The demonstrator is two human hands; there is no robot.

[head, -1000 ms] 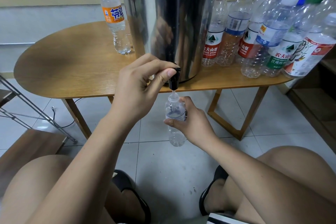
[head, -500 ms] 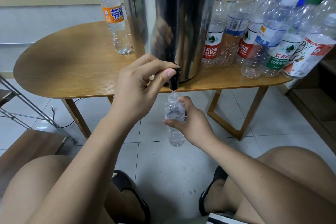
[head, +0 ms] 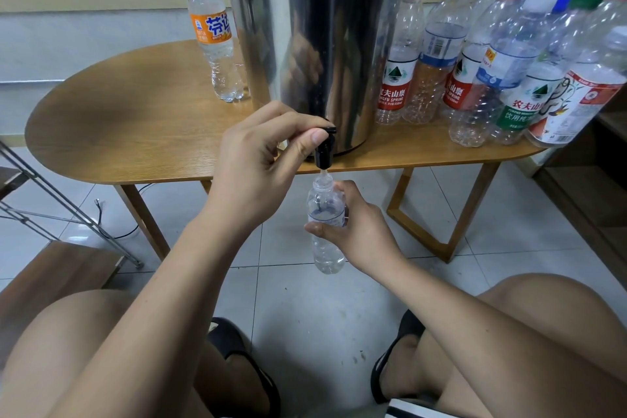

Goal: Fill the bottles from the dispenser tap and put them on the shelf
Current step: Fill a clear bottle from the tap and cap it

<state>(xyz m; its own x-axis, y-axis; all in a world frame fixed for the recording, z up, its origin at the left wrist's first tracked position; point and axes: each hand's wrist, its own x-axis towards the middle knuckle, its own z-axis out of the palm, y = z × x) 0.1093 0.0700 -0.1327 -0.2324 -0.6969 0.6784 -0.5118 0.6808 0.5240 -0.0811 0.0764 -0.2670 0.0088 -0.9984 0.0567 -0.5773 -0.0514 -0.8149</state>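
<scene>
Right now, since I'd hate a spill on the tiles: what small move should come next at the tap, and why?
Probably the left hand should release the black tap lever once water nears the neck. The right hand holds the small clear plastic bottle with its mouth right under the spout, and the level is hard to read behind the label.

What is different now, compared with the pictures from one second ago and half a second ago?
Nothing has visibly moved. The left hand still pinches the black tap of the steel dispenser, and the right hand still holds the small bottle under it. Whether the water level rose cannot be told. The capped bottles on the table stand as before.
</scene>
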